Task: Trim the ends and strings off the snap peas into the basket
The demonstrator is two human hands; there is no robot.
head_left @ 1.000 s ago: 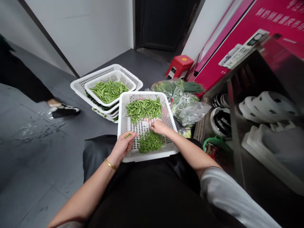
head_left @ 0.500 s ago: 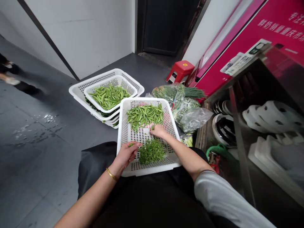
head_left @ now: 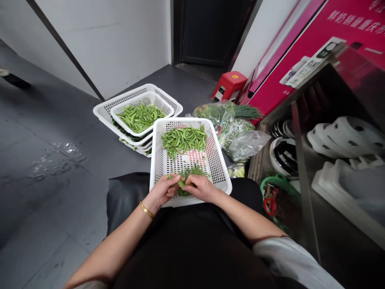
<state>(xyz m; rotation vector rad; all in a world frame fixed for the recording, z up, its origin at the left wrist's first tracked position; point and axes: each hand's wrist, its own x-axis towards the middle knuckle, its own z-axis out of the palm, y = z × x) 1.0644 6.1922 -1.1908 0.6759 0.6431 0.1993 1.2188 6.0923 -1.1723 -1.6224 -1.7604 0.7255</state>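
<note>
A green pea pod is held between my two hands over the near end of a white perforated basket on my lap. My left hand, with a gold bracelet at its wrist, is closed around the pod, and another bit of green shows above its fingers. The fingertips of my right hand pinch the pod's right end. Under both hands lies a heap of thin green trimmings, partly covered by them. A pile of pea pods fills the basket's far end.
Stacked white baskets, the top one holding more pods, stand ahead on the left. Bagged greens lie to the right, near a red stool, a green basket and a shelf. Water wets the floor; a person's foot shows far left.
My right hand has come back from beside the pod pile to my left hand, bringing a pod. The other person's feet have moved left, mostly out of view.
</note>
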